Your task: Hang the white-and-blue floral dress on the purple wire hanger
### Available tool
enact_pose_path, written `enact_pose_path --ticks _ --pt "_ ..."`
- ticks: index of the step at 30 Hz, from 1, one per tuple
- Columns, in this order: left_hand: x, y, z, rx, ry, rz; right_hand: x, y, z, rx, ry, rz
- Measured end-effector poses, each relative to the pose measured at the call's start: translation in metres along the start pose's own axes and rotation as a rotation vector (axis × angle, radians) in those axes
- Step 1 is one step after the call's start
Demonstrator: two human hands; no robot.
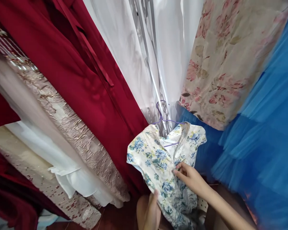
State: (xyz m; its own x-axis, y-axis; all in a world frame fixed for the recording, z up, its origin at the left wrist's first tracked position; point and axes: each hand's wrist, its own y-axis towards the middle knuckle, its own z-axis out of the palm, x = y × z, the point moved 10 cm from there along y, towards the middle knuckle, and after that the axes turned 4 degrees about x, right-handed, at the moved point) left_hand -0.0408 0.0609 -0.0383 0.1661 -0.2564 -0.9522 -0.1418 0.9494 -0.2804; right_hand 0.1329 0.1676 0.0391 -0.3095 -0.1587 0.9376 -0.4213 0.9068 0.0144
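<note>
A white dress with blue flowers and green leaves (162,156) hangs on a purple wire hanger (161,118), its neck opening parted in a V. At the lower point of that V, my right hand (188,179) is closed in a pinch on what looks like the dress's zipper; the pull itself is too small to make out. My left hand (153,210) grips the dress's left side lower down, thumb on the front of the cloth and fingers mostly hidden. Below my hands the fabric is bunched, and its bottom runs out of view.
Long garments hang all around: a dark red gown (91,73) at left, white cloth with ribbons (125,48) behind, a pink-flowered beige dress (213,73) and blue tulle (266,137) at right. Pale embroidered cloth (77,134) hangs far left. Dark floor (115,217) shows below.
</note>
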Motion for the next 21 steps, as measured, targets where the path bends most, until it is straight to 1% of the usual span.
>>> enact_pose_path --ticks 2,3,4,5,7,8,9,11,12,13,14,15,17,18,19,21 --pt "-0.004 -0.007 -0.019 -0.16 0.168 -0.025 0.005 0.011 0.004 -0.037 -0.113 0.006" --pt "-0.008 -0.009 -0.025 -0.219 0.253 -0.038 0.007 0.015 0.005 -0.058 -0.152 0.005" --pt "-0.01 -0.01 -0.028 -0.25 0.31 -0.05 0.008 0.018 0.005 -0.077 -0.17 0.0" --pt "-0.011 -0.009 -0.028 -0.265 0.329 -0.054 0.009 0.02 0.005 -0.087 -0.161 -0.009" --pt "-0.009 -0.004 -0.031 -0.303 0.274 -0.024 0.006 0.021 0.006 -0.07 -0.052 -0.028" --pt "-0.008 -0.001 -0.035 -0.356 0.225 0.022 0.004 0.02 0.007 -0.043 0.039 -0.034" --pt "-0.009 0.0 -0.042 -0.45 0.179 0.098 0.002 0.019 0.009 -0.011 0.135 -0.035" --pt "-0.017 -0.009 -0.057 -0.709 0.143 0.318 -0.001 0.015 0.012 0.042 0.293 -0.024" --pt "-0.024 -0.017 -0.059 -0.821 0.164 0.435 -0.001 0.012 0.013 0.058 0.34 -0.015" --pt "-0.032 -0.022 -0.053 -0.871 0.212 0.537 0.0 0.009 0.014 0.066 0.367 -0.007" --pt "-0.041 -0.021 -0.04 -0.838 0.278 0.612 0.002 0.007 0.016 0.072 0.382 -0.004" --pt "-0.049 -0.015 -0.022 -0.73 0.346 0.653 0.005 0.004 0.017 0.077 0.395 -0.004" --pt "-0.061 0.002 0.022 -0.434 0.433 0.666 0.012 -0.001 0.022 0.09 0.431 -0.011" --pt "-0.065 0.009 0.04 -0.32 0.452 0.653 0.015 -0.003 0.024 0.094 0.454 -0.014" --pt "-0.068 0.013 0.054 -0.253 0.458 0.638 0.016 -0.004 0.025 0.092 0.48 -0.012" --pt "-0.075 0.017 0.068 -0.231 0.46 0.63 0.014 -0.006 0.025 0.072 0.541 0.014"
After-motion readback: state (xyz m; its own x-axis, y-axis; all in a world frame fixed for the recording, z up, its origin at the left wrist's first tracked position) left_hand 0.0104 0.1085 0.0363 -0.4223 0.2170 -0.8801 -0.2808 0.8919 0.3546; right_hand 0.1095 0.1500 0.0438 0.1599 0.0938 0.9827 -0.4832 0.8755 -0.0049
